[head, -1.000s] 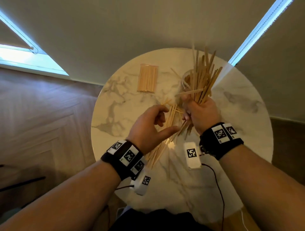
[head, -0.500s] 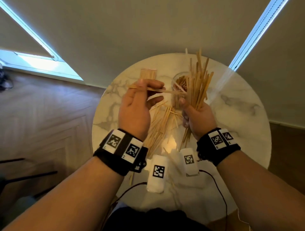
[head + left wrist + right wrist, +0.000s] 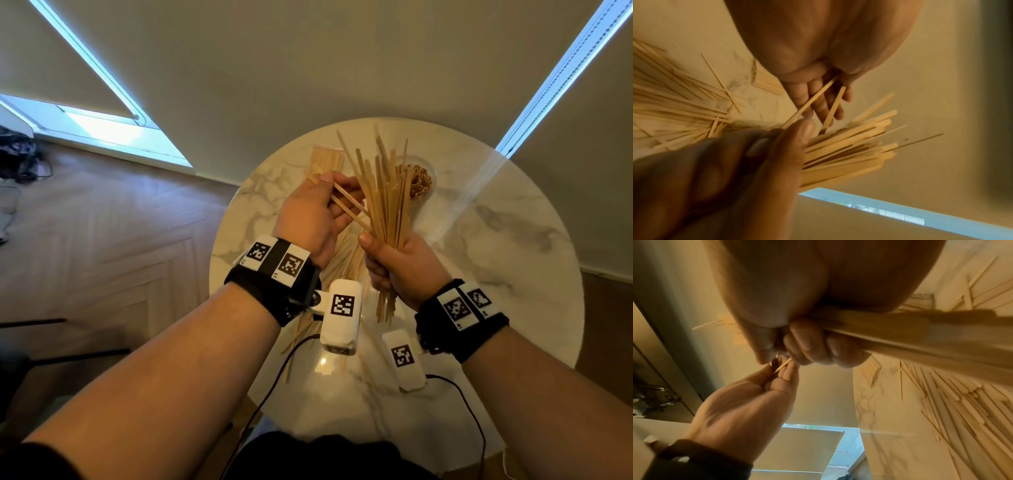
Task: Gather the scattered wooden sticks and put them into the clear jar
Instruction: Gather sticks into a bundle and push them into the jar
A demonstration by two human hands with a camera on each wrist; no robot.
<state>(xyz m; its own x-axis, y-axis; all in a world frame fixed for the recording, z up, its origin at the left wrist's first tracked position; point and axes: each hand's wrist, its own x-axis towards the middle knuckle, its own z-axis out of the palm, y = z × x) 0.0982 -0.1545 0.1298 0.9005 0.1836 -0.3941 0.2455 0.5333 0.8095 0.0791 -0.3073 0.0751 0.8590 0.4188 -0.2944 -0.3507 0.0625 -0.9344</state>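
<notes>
Round marble bench (image 3: 513, 274) over herringbone wood floor. Right hand (image 3: 404, 267) fingers wrapped tight around a big upright bundle of sticks (image 3: 383, 198), above bench centre. Left hand (image 3: 308, 219) pinches two sticks (image 3: 349, 205) whose tips touch the bundle. Clear jar (image 3: 423, 183) near far edge, some sticks inside. Loose sticks (image 3: 342, 253) lie under the hands; neat stack (image 3: 325, 161) at far-left edge.

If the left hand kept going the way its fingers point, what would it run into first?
Most likely the bundle of sticks that the right hand grips. The left hand pinches two sticks whose far ends already reach that bundle. The clear jar sits beyond; depth is uncertain.
</notes>
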